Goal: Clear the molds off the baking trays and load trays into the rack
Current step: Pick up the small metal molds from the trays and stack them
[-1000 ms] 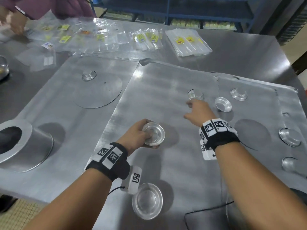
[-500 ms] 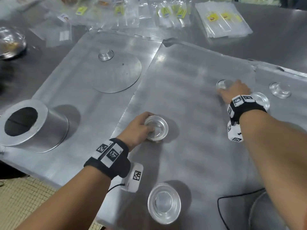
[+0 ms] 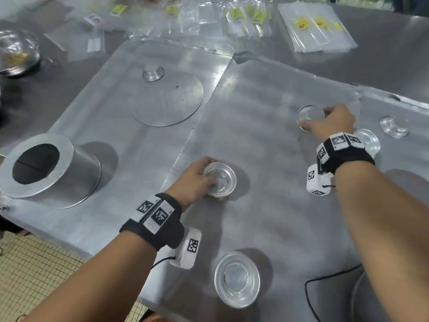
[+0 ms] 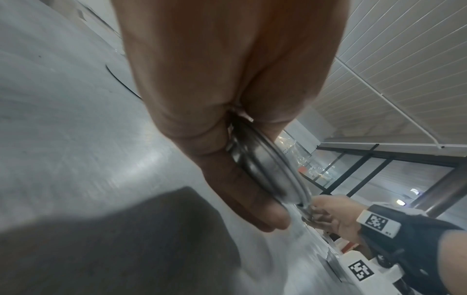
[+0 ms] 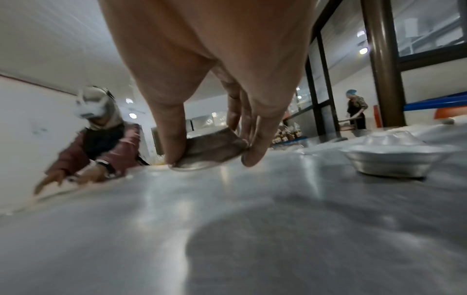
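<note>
Small round aluminium molds lie scattered over flat metal baking trays (image 3: 267, 94). My left hand (image 3: 197, 180) grips a stack of nested molds (image 3: 220, 178) at mid-tray; the left wrist view shows several rims (image 4: 265, 167) pinched between thumb and fingers. My right hand (image 3: 329, 122) pinches an upturned mold (image 3: 308, 113) at the tray's far right, thumb and fingers on its rim (image 5: 209, 153), one edge tilted up off the tray. Another mold (image 3: 236, 278) sits near the front edge. Two more molds (image 3: 369, 140) (image 3: 394, 126) lie right of my right wrist.
A tall metal ring (image 3: 46, 168) stands on the left tray, with a flat round disc (image 3: 169, 101) and an upside-down mold (image 3: 153, 72) behind it. Clear plastic bags (image 3: 313, 29) cover the table's far side. Another person (image 5: 101, 135) works across the table. A black cable (image 3: 325, 282) trails at front right.
My right hand reached farther out and closed its fingers on the far mold, tipping it. My left hand kept hold of its mold stack in much the same place.
</note>
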The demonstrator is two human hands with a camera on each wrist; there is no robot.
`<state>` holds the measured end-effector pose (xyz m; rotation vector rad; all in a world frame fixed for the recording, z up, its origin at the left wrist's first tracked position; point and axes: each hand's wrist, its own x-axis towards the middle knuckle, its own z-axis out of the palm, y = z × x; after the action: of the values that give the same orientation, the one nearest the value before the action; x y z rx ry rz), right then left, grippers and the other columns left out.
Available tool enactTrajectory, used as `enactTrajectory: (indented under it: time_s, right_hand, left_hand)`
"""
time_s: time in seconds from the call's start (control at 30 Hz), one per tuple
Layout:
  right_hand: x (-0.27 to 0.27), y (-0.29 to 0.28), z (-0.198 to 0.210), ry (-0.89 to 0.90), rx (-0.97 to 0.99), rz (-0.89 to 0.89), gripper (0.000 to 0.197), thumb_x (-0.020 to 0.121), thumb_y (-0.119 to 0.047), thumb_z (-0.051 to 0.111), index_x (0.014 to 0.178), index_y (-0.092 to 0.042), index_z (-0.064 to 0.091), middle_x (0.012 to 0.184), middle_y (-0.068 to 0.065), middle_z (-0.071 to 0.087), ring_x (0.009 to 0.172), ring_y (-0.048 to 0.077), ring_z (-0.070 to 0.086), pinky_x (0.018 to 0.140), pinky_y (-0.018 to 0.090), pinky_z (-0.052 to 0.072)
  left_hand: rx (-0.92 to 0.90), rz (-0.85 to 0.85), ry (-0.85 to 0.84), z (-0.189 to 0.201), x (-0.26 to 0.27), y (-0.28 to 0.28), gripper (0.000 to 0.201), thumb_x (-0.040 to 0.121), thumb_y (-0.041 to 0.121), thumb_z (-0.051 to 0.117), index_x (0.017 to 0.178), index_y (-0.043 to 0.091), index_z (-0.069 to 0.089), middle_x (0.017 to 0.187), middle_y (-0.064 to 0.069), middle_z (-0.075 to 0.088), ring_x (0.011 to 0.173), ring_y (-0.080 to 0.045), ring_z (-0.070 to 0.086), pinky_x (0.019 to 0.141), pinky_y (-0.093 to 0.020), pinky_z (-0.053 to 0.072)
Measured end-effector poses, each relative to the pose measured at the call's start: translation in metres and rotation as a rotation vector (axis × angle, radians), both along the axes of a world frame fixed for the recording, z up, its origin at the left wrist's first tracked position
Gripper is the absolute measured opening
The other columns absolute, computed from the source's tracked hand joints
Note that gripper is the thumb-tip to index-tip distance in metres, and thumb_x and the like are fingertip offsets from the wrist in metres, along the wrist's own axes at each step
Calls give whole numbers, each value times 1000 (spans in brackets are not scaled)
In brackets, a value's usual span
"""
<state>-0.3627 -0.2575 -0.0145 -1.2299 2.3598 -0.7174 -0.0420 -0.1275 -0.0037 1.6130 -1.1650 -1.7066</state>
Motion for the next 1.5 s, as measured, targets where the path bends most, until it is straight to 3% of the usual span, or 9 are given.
enactTrajectory:
  time_s: [0.17,0.3,0.5,0.67,0.93,1.17,1.27,1.37,1.5]
  right_hand:
    - [38,32,30,-126,5,257,73,64,-38,89,128,-19,59,113,2,66,99,17,62,82,22,42]
    - [73,71,42,-255,-31,376,64,60,-39,89,114,-26,58,103,-8,64,90,9,62,72,22,50]
    - [110,129,44,-467,-137,482,69,44,-44,93,102,-33,58,104,-7,65,89,10,71,82,33,59]
    - [118,160,40,-551,-184,544,65,48,-38,93,100,-31,55,103,-7,71,99,4,68,91,35,57]
    - [105,181,38,-527,-101,609,71,49,-30,95,106,-31,52,105,-15,73,98,5,69,93,37,55]
    - [67,163,40,-654,94,715,80,46,-11,99,114,-25,58,117,-9,70,115,0,61,95,26,50]
    - [44,145,34,-579,150,683,88,46,-12,98,123,-25,58,129,-8,63,120,6,59,81,14,49]
    - [18,119,27,-348,32,515,82,53,-15,96,126,-19,59,125,-3,63,117,13,60,72,16,51]
    - [-24,86,17,-12,-40,281,69,66,-23,89,128,-12,60,127,5,63,117,22,59,100,32,46]
  left_hand:
    - [-16,9,-21,6,-3,7,33,89,-12,48,116,3,60,97,-14,63,84,-25,63,71,-39,59]
    - [34,79,77,15,-9,12,29,91,-9,50,117,-1,59,100,-21,62,81,-36,66,62,-40,63]
    - [68,131,190,25,-22,23,32,99,22,60,117,-4,60,112,-21,62,90,-33,66,75,-54,61]
    - [74,84,233,33,-31,30,45,102,37,55,121,-4,57,108,-19,68,90,-33,70,79,-54,61]
    - [40,-11,200,34,-42,37,28,96,-1,52,124,-3,53,117,-28,64,86,-33,71,78,-54,61]
    - [-3,-37,156,28,-50,33,28,96,-6,47,123,-1,53,111,-25,60,86,-33,68,76,-53,62]
    - [5,-21,167,26,-54,28,26,95,-8,49,120,-2,54,110,-23,57,85,-37,65,78,-58,60]
    - [11,-23,165,23,-56,22,25,94,-9,51,118,-2,55,111,-23,56,88,-39,64,74,-53,62]
    - [20,-24,163,21,-61,13,23,94,-8,52,115,0,56,109,-21,56,90,-39,63,76,-54,61]
